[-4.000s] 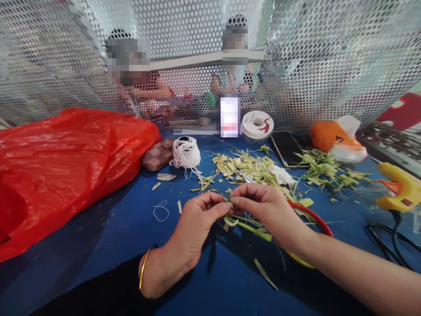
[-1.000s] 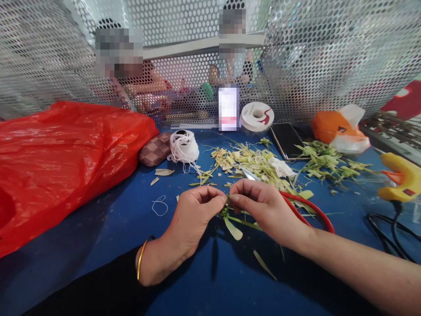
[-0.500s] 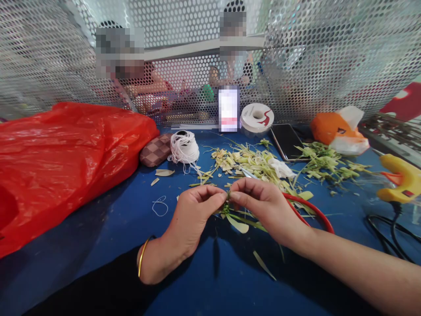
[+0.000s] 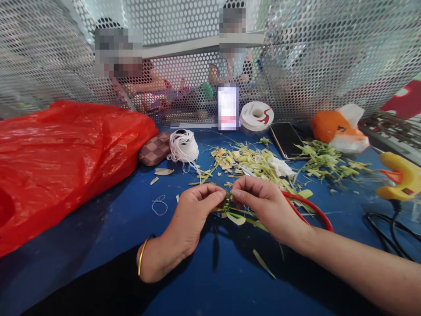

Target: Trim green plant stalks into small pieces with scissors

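Over the blue table, my left hand point(image 4: 194, 215), with a gold bangle at the wrist, pinches a small green plant sprig point(image 4: 226, 204) between thumb and forefinger. My right hand point(image 4: 263, 204) is closed in a pinch just beside it, fingertips almost touching the left ones; whatever lies between them is too small to make out. Below the fingertips, pale green leaf strips point(image 4: 236, 218) lie on the table. Partly hidden under my right hand are scissors with a red loop handle point(image 4: 312, 205), their metal blade showing beyond the knuckles.
Behind the hands spreads a heap of plant trimmings point(image 4: 253, 162), with a green pile point(image 4: 329, 162) farther right. White string point(image 4: 183, 147), a ribbon spool point(image 4: 256, 116), a lit phone point(image 4: 228, 107) and a dark phone point(image 4: 287, 139) stand or lie behind. A red bag point(image 4: 72, 171) and yellow glue gun point(image 4: 399, 175) flank them.
My right fingertips have drawn slightly away from the left ones, opening a narrow gap. The left hand keeps its pinch on the sprig in nearly the same place.
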Motion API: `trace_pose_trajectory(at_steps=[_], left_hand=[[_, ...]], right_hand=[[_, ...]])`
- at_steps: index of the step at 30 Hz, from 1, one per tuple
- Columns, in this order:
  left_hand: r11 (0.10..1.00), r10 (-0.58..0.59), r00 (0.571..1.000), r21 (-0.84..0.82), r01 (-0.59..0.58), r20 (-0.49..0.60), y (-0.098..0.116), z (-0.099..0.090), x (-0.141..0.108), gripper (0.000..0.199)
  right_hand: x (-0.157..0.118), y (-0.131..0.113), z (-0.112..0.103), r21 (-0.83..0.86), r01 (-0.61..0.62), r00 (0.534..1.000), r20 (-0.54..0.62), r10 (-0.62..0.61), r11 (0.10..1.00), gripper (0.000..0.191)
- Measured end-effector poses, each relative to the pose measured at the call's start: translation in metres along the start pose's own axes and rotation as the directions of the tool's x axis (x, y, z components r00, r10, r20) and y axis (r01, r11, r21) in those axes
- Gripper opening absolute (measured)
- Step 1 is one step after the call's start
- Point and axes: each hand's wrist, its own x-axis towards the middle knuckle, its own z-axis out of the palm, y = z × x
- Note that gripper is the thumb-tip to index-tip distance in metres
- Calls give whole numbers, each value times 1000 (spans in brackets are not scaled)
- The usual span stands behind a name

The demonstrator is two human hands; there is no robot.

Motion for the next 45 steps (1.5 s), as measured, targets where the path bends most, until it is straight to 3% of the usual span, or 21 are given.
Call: trace_pose_trajectory(at_steps=[5,10,18,24,30,39,45], left_hand=[[1000,-9,998,-15,10,60,0,-1,0,22],[998,23,1000,65,-24,10,-2,-1,2,13],[992,-76,996,-102,72,-42,-2,2,1,14],[999,32,997,27,-30,-66,-1,0,2,16],[987,93,994,137,-85,-59,-2,0,1,10],[999,-20,999,-27,21,38,-2,0,1,24],[995,24,999,95,-27,32,2,-1,0,19]], right_hand=[[1,0,0,37,-25,1000,-14,25,999,19],[2,5,0,15,-24,1000,0,24,1000,17],[2,6,-2,-57,15,999,33,-13,998,17],[5,-3,-2,64,-6,999,-43,9,998,27],[1,4,3,29,-80,996,-31,81,996,21],[2,0,0,14,21,996,-88,-20,1000,17],[4,-5,-4,69,64,993,-102,-57,996,25]])
